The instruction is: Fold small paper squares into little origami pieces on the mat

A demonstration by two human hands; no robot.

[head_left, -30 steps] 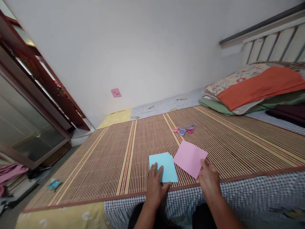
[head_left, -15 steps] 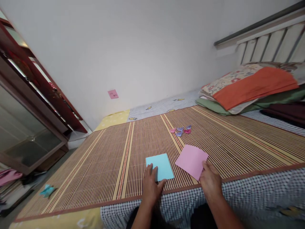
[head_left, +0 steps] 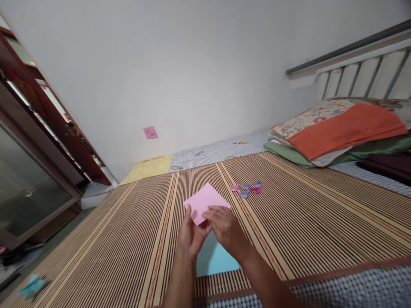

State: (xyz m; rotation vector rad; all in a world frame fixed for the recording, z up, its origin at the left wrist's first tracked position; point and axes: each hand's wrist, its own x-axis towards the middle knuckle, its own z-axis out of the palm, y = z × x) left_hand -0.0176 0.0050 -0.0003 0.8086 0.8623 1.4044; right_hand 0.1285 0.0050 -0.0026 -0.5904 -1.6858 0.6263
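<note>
A square sheet of pink paper [head_left: 207, 199] is held up in front of me, turned so one corner points away. My left hand [head_left: 192, 233] grips its near left side, thumb on top. My right hand [head_left: 221, 224] has its fingers closed at the near right edge of the same sheet. Beneath my hands a light blue paper square [head_left: 215, 256] lies flat on the striped mat, partly hidden by my wrists. Beyond the pink sheet, to the right, several small folded paper pieces [head_left: 245, 189] in pink and purple lie grouped on the mat.
The striped bamboo mat [head_left: 128, 231] covers the bed. A folded blue paper piece [head_left: 33, 286] lies at its near left corner. Stacked bedding [head_left: 346, 130] is at the right, below a white radiator [head_left: 362, 77]. A pink note [head_left: 150, 132] sticks to the wall.
The pink paper has moved left and up, over the blue square. My left hand has left the blue square and now holds the pink paper along with my right hand. The view has shifted slightly.
</note>
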